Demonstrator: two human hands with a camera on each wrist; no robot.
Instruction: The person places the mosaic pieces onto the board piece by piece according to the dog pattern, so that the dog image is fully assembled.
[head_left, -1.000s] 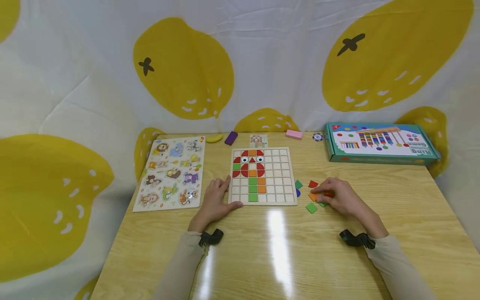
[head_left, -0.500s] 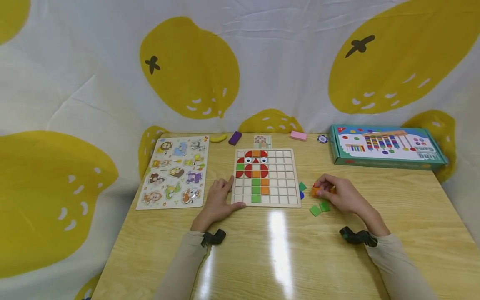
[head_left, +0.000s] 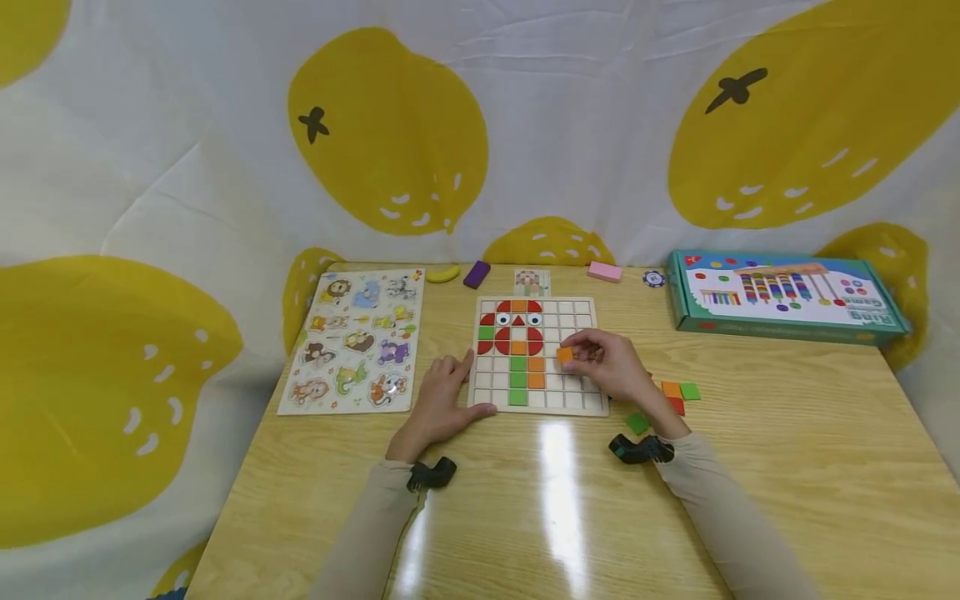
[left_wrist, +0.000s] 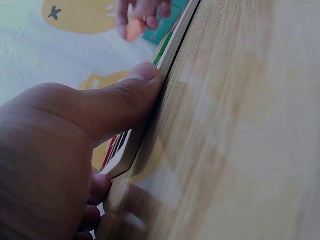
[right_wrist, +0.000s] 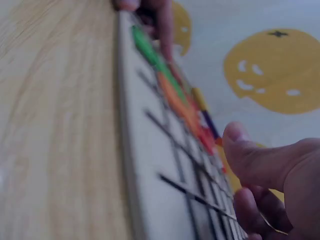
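Observation:
In the head view a wooden grid board [head_left: 552, 400] lies mid-table, partly filled with red, green and orange tiles and two round eyes. My left hand [head_left: 440, 406] rests at its near left corner, thumb along the front edge and index finger against the left side. The left wrist view shows that thumb [left_wrist: 120, 102] lying straight on the edge. Over the board's right half, my right hand [head_left: 617, 367] pinches an orange square tile [head_left: 565, 355] between thumb and fingers. The tile also appears, blurred, in the left wrist view; the right wrist view does not show it clearly.
Loose tiles lie right of the board, among them a green tile [head_left: 690, 391] and a red tile [head_left: 676, 406]; my right arm hides some. Behind stand a picture card [head_left: 532, 282], pink block [head_left: 604, 272] and game box [head_left: 787, 296]. An animal puzzle [head_left: 352, 342] lies left.
My right hand has picked an orange tile from the loose pile and carried it left over the board. The left hand stays at the corner. The view has shifted slightly.

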